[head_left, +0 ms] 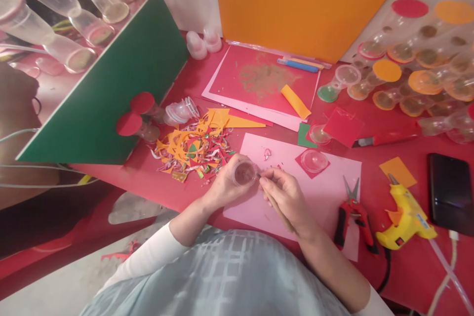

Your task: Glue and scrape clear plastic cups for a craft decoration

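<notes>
My left hand (226, 181) is wrapped round a small clear plastic cup (245, 173), its round mouth tilted up towards me. Pinched in my right hand (283, 192) is a thin brownish stick-like tool (279, 212), its dark tip at the cup's right rim. Both hands are over the left part of a pink sheet (322, 192). A clear round piece (314, 161) lies on a small red square towards the sheet's upper right. Red-handled snips (353, 215) lie open on the sheet's right side. Paper scraps (200, 145) are heaped left of my hands.
A yellow glue gun (409, 212) and a black phone (452, 187) lie at the right. Joined cups with coloured lids (425, 81) stand at the back right. A green board (111, 94) rises at the left, an orange board (303, 5) at the back. A person's arm (18, 108) shows far left.
</notes>
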`<state>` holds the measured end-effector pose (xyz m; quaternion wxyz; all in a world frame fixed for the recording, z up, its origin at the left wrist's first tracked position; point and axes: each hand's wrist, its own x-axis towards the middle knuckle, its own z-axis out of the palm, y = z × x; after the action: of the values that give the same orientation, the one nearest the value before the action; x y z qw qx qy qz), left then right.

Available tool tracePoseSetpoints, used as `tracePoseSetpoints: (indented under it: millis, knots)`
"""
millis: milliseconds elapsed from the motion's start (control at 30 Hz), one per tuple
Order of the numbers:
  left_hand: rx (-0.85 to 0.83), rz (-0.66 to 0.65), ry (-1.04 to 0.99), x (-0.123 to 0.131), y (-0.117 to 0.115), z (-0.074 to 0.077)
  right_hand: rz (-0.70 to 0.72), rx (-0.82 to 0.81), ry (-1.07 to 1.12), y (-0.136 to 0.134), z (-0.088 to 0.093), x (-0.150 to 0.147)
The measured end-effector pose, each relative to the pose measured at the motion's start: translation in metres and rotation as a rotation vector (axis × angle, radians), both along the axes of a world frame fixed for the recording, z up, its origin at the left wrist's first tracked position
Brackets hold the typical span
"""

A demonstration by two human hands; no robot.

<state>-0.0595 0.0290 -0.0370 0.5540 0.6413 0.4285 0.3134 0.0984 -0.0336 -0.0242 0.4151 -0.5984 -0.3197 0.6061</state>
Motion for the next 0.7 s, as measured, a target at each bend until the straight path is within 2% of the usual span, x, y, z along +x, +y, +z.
tracePoseSetpoints:
  millis: [267, 533, 700]
  knots:
    - [0.010, -0.022, 0.042, 0.0023, -0.0020, 0.0025, -0.007, 0.019, -0.109, -0.0005, -0.0033, -0.0014]
    - [0.014, -0.050, 0.095, 0.0022, -0.0013, 0.0042, 0.022, 0.025, -0.106, 0.0024, 0.0034, 0.0032]
    - [0.004, -0.058, 0.077, 0.0019, -0.0005, 0.0045, -0.004, 0.045, -0.117, 0.0007, -0.0034, -0.0008]
